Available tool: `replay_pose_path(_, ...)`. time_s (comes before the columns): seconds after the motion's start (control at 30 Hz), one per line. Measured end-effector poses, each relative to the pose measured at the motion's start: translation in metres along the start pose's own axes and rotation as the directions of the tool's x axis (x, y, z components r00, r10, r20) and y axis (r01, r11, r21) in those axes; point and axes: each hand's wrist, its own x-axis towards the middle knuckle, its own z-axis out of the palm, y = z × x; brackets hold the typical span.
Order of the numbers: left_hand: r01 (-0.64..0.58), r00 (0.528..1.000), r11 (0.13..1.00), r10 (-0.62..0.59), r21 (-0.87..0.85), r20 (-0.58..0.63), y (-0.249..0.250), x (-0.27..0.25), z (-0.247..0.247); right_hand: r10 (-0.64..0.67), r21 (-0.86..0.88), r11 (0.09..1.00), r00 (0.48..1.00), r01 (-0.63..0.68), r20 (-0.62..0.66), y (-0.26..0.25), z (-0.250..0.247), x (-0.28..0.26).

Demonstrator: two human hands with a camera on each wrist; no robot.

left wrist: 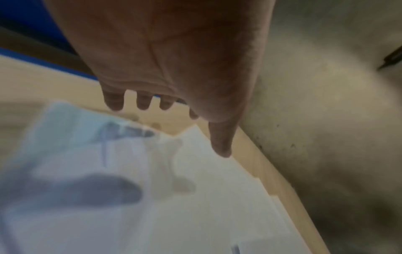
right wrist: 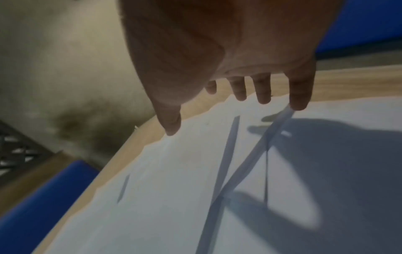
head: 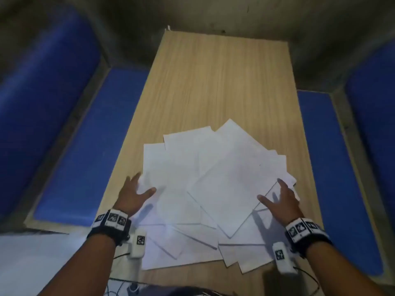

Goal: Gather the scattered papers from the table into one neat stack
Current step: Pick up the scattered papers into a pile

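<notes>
A loose fan of white papers (head: 213, 189) lies on the near half of the wooden bench (head: 220, 82), the sheets overlapping at different angles with corners sticking out toward the far side and toward the near edge.

The left hand (head: 133, 195) is at the left edge of the fan, forearm reaching in from the lower left. In the head view its fingers run along or under the edge of the leftmost sheet, which is lifted and bent slightly there, while the thumb lies on top of the paper, pointing right. The left wrist view shows the palm (left wrist: 174, 60) facing down with fingers straight and spread and the thumb extended; this grip is open, not curled round anything, though whether the fingertips actually touch the paper is unclear through the blur.

The right hand (head: 282, 201) is over the right side of the fan, forearm coming in from the lower right. Its fingers are straight and splayed, the thumb pointing left. The right wrist view shows its palm (right wrist: 228, 43) down just above the sheets (right wrist: 195, 180), with the outermost fingertip touching or almost touching a raised paper edge. This grip is open too.

Each wrist carries a black band with square markers (head: 111, 220). Blue padded seats (head: 89, 150) flank the bench on both sides.
</notes>
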Motion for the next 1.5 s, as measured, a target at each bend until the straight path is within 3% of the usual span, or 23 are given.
replay_pose_path(0.1,0.07,0.993,0.983,-0.085,0.17,0.081,0.02,0.015,0.022,0.025,-0.245,0.97,0.996,-0.005,0.08,-0.023,0.025,0.018)
replay_pose_path(0.23,0.011,0.982,0.914,-0.086,0.405,0.168,0.038,0.018,0.058,0.063,-0.475,0.879,0.975,0.047,0.213,-0.042,0.066,0.023)
replay_pose_path(0.43,-0.132,0.971,0.933,0.053,0.336,0.234,0.049,0.013,0.093,0.016,-0.48,0.87,0.965,0.116,0.263,-0.062,0.086,0.008)
replay_pose_path(0.5,-0.156,0.978,0.95,0.111,0.271,0.174,0.051,0.012,0.093,-0.007,-0.503,0.85,0.959,0.155,0.283,-0.065,0.089,0.007)
replay_pose_path(0.57,-0.082,0.996,0.99,0.085,0.111,-0.029,0.051,0.014,0.089,-0.038,-0.524,0.831,0.958,0.188,0.283,-0.063,0.09,0.007)
replay_pose_path(0.63,0.076,0.976,0.995,-0.087,-0.059,-0.198,0.057,0.018,0.083,-0.056,-0.521,0.829,0.958,0.202,0.283,-0.062,0.088,0.008)
replay_pose_path(0.67,0.156,0.964,0.984,-0.171,-0.087,-0.203,0.059,0.021,0.081,-0.06,-0.518,0.831,0.957,0.205,0.282,-0.06,0.087,0.008)
replay_pose_path(0.73,0.232,0.964,0.967,-0.243,-0.101,-0.105,0.062,0.027,0.079,-0.071,-0.51,0.833,0.955,0.215,0.287,-0.058,0.086,0.008)
replay_pose_path(0.8,0.23,0.972,0.961,-0.234,-0.155,-0.012,0.064,0.029,0.081,-0.083,-0.513,0.828,0.954,0.227,0.288,-0.057,0.087,0.006)
replay_pose_path(0.97,0.145,0.973,0.968,-0.101,-0.204,0.209,0.071,0.018,0.094,-0.095,-0.542,0.804,0.953,0.244,0.288,-0.062,0.096,-0.004)
replay_pose_path(1.1,0.136,0.943,0.982,-0.088,-0.131,0.32,0.065,0.014,0.098,-0.125,-0.545,0.786,0.939,0.29,0.32,-0.062,0.112,-0.012)
replay_pose_path(1.2,0.106,0.974,0.972,-0.058,-0.211,0.219,0.064,0.012,0.093,-0.164,-0.501,0.815,0.946,0.29,0.28,-0.059,0.114,-0.017)
replay_pose_path(1.3,0.125,0.991,0.957,-0.11,-0.263,0.069,0.065,0.007,0.086,-0.157,-0.449,0.862,0.967,0.234,0.201,-0.052,0.108,-0.018)
replay_pose_path(1.37,0.126,0.989,0.983,-0.135,-0.133,-0.061,0.063,0.003,0.086,-0.134,-0.459,0.864,0.974,0.205,0.182,-0.048,0.104,-0.017)
replay_pose_path(1.43,0.075,0.983,0.997,-0.073,0.002,-0.17,0.067,-0.008,0.088,-0.103,-0.483,0.855,0.975,0.189,0.198,-0.046,0.104,-0.017)
replay_pose_path(1.5,0.01,0.99,0.995,0.004,0.097,-0.141,0.068,-0.015,0.097,-0.088,-0.511,0.839,0.973,0.188,0.213,-0.048,0.107,-0.018)
